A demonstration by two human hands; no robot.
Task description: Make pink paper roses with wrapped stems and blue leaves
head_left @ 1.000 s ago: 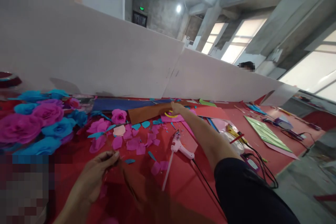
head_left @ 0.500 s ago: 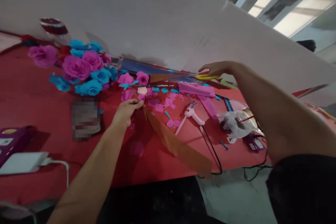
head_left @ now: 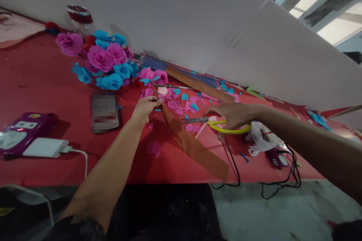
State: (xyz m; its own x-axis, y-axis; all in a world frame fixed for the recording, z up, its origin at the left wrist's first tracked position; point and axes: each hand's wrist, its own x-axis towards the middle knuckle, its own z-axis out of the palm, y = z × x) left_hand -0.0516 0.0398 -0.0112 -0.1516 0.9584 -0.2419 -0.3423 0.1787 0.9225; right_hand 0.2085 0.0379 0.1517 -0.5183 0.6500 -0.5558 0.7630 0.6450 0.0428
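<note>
My left hand (head_left: 145,107) pinches one end of a long brown paper strip (head_left: 195,147), which runs down to the right over the red table (head_left: 42,83). My right hand (head_left: 232,115) grips yellow-handled scissors (head_left: 217,125), fingers through the loops. The grey blades point left and reach the strip's edge. Pink and blue paper petals (head_left: 181,101) lie scattered just behind both hands.
A bunch of pink and blue paper roses (head_left: 102,62) lies at the back left by a glass (head_left: 80,17). White boards (head_left: 169,19) wall off the far side. A purple power strip (head_left: 21,130), a white charger (head_left: 45,147), black cables (head_left: 279,180) and a plastic bag (head_left: 261,139) are nearby.
My right hand has come back from the far edge with the yellow scissors and brought them down to the brown strip. My left hand still holds the strip.
</note>
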